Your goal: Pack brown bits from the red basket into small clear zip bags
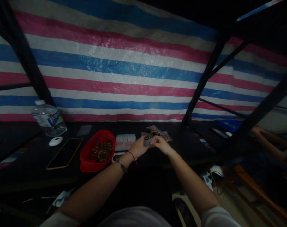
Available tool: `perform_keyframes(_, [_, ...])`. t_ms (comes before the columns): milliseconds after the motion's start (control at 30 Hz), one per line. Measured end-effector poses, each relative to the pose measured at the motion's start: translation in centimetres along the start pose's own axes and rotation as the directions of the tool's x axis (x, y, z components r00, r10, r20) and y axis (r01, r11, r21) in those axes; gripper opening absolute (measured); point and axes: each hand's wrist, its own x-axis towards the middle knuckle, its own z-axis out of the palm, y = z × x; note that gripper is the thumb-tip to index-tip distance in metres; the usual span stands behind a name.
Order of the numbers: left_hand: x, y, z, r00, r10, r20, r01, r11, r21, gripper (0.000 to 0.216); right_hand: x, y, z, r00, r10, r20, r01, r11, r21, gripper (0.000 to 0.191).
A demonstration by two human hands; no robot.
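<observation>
In the head view, my left hand (139, 147) and my right hand (162, 145) pinch a small clear plastic bag (149, 142) between them, one at each side. Just behind it lie several small clear bags (166, 136) filled with brown bits. Left of my hands stands a small flat scale (125, 138) with a pale, shiny top, partly covered by my left wrist. Beside that sits a red plastic basin (85, 157) with a heap of small reddish-brown pieces (102, 150), too blurred to name. The contents of the pinched bag are hard to make out.
On the black table (181, 148) at the left are a phone (65, 154), a white mouse-shaped object (55, 141), a flat clear bag (84, 130) and a large plastic bottle (48, 118). Dark metal posts (200, 86) frame a striped sheet (124, 72). Another person's arm (267, 143) shows at right.
</observation>
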Motion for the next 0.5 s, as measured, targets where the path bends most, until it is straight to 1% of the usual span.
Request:
perform_keyframes(67, [0.3, -0.2, 0.4, 1.0, -0.002, -0.023, 0.002, 1.0, 0.017, 0.046, -1.5, 0.5, 0.2, 0.995, 0.003, -0.098, 0.007, 0.995, 0.096, 0.024])
perform_keyframes(133, [0.4, -0.4, 0.8, 0.999, 0.043, -0.007, -0.042, 0.995, 0.092, 0.036, -2.9, 0.8, 0.4, 0.99, -0.004, -0.141, 0.02, 0.994, 0.111, 0.028])
perform_keyframes(233, [0.4, -0.5, 1.6, 0.987, 0.134, 0.09, -0.151, 0.967, 0.207, 0.03, -4.3, 0.6, 0.4, 0.982, -0.045, -0.182, 0.058, 0.996, 0.063, 0.043])
perform_keyframes(300, [0.2, -0.6, 2.2, 0.98, 0.173, 0.101, -0.192, 0.954, 0.23, 0.032, -4.9, 0.4, 0.4, 0.978, -0.079, -0.192, 0.076, 0.997, -0.018, 0.046])
perform_keyframes(400, [0.1, -0.9, 2.8, 0.984, 0.178, 0.007, -0.176, 0.968, 0.179, 0.043, -5.4, 0.3, 0.5, 0.975, -0.135, -0.174, 0.111, 0.983, -0.143, 0.043])
perform_keyframes(500, [0.3, -1.6, 3.0, 0.989, 0.102, -0.11, -0.096, 0.994, 0.058, 0.056, -5.5, 0.5, 0.6, 0.968, -0.197, -0.153, 0.159, 0.96, -0.23, 0.044])
